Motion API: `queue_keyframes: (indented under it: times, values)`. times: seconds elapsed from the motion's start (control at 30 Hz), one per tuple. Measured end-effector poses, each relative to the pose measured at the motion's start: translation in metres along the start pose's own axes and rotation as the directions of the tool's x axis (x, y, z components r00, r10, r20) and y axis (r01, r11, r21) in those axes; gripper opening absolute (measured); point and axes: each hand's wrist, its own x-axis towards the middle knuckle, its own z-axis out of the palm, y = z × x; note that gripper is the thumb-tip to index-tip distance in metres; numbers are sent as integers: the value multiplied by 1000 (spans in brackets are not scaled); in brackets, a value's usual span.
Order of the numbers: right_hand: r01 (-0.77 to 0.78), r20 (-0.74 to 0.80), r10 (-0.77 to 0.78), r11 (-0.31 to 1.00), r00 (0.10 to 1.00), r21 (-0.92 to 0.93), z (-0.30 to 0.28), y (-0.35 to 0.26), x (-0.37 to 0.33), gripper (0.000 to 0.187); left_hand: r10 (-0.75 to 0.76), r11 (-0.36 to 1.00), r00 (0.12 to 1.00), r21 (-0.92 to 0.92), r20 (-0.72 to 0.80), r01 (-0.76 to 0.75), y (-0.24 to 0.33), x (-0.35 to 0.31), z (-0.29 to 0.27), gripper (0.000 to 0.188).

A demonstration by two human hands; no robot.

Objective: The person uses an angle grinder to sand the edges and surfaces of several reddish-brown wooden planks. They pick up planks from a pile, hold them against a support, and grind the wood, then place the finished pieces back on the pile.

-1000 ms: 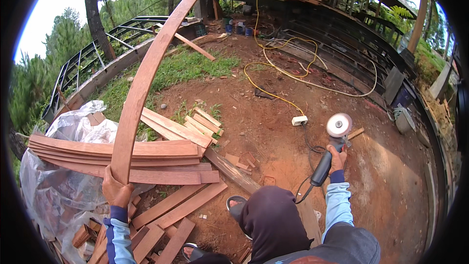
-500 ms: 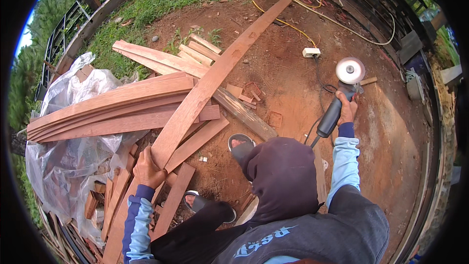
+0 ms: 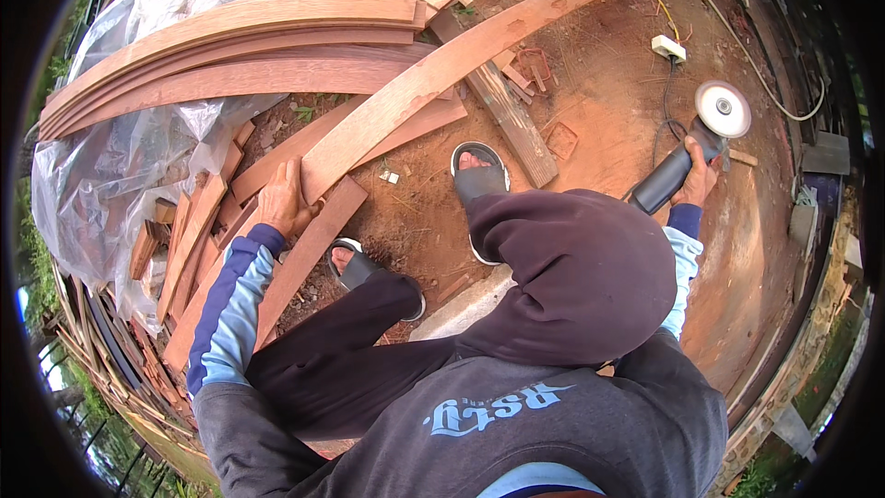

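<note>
My left hand (image 3: 288, 203) grips the edge of a long reddish wooden plank (image 3: 433, 78), which slants across from near that hand to the far right. The fingers lie along the plank's side. To the right, my right hand (image 3: 696, 175) is closed around the dark body of an angle grinder (image 3: 662, 177). A pale round disc (image 3: 723, 109) is fitted at the grinder's far end, facing up and away from the plank. My right leg partly covers the grinder's rear end.
Several stacked planks (image 3: 249, 32) lie on plastic sheeting (image 3: 101, 189) at left. Shorter boards (image 3: 309, 258) and offcuts lie near my left arm. A weathered beam (image 3: 512, 115) rests beyond my sandalled feet. A white socket box (image 3: 668, 48) with cords sits on the dirt.
The whole view has shifted and turned, so the plank slants more to the right. Both hands keep their holds on the plank and the angle grinder.
</note>
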Motion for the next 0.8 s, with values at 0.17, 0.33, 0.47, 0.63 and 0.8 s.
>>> queue_keyframes:
  times: [0.17, 0.33, 0.47, 0.63, 0.8]
  values:
    - [-29, 55, 31, 999, 998, -46, 24, 9, -3, 32, 77, 996, 995, 46, 63, -80, -27, 10, 18, 95]
    - [-30, 108, 40, 995, 993, -99, 46, 18, 0, 32, 104, 951, 994, 289, 47, -113, -33, 32, 42, 93]
    - [19, 171, 1, 993, 985, -116, 66, 27, 5, 35, 152, 963, 988, 225, -2, -148, -20, 49, 53, 92]
    - [74, 231, -43, 989, 972, -127, 92, 36, -3, 33, 127, 990, 986, 80, -109, -119, 36, 95, 80, 95]
    - [99, 279, -34, 970, 960, -221, 93, 42, -2, 42, -4, 1000, 947, 15, -322, 10, 75, 124, 112, 86]
